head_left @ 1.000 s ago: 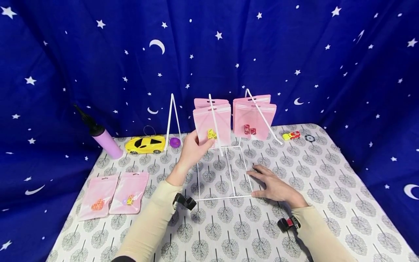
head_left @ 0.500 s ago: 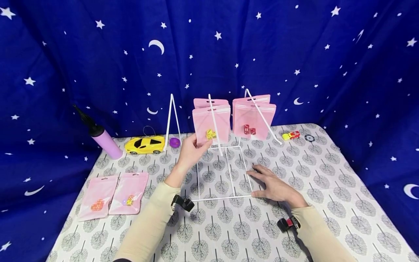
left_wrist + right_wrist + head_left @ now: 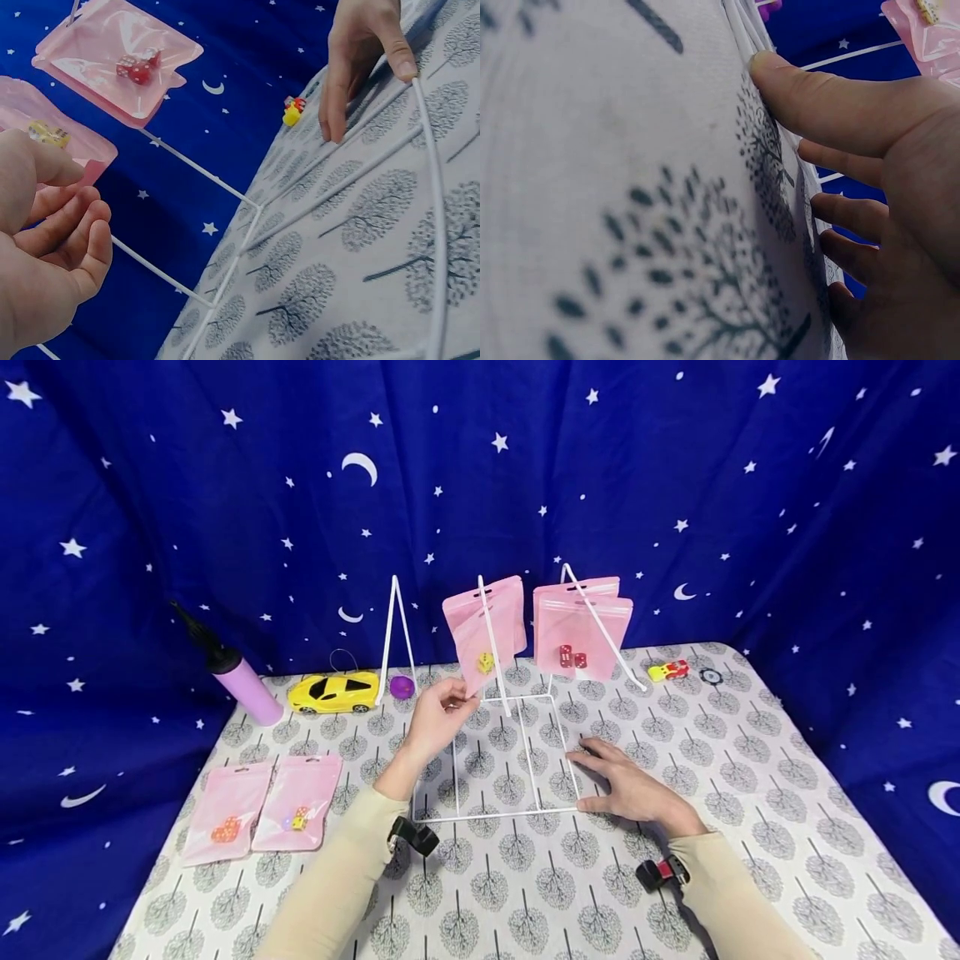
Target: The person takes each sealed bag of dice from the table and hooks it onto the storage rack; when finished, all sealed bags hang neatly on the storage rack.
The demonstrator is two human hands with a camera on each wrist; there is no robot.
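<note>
A white wire rack [image 3: 495,816] stands mid-table with pink zip bags hung on its upright hooks. My left hand [image 3: 438,714] pinches the lower corner of the tilted pink bag with a yellow die [image 3: 483,635]; in the left wrist view the thumb [image 3: 45,161] lies against that bag [image 3: 71,146]. The pink bag with red dice [image 3: 581,631] [image 3: 124,64] hangs on the neighbouring hook. My right hand [image 3: 626,785] rests flat on the rack's front right base wire, fingers straight [image 3: 360,52] [image 3: 885,187].
Two pink bags with dice [image 3: 225,810] [image 3: 296,802] lie flat at the left. Along the back are a pink pump [image 3: 243,685], a yellow toy car [image 3: 333,691], a purple ball [image 3: 401,686], a small red-yellow car [image 3: 667,671] and a black chip [image 3: 708,676].
My left hand drew the yellow-die bag's lower corner down and left, so the bag now hangs tilted. The rack's front left corner shifted left. The right hand stayed put.
</note>
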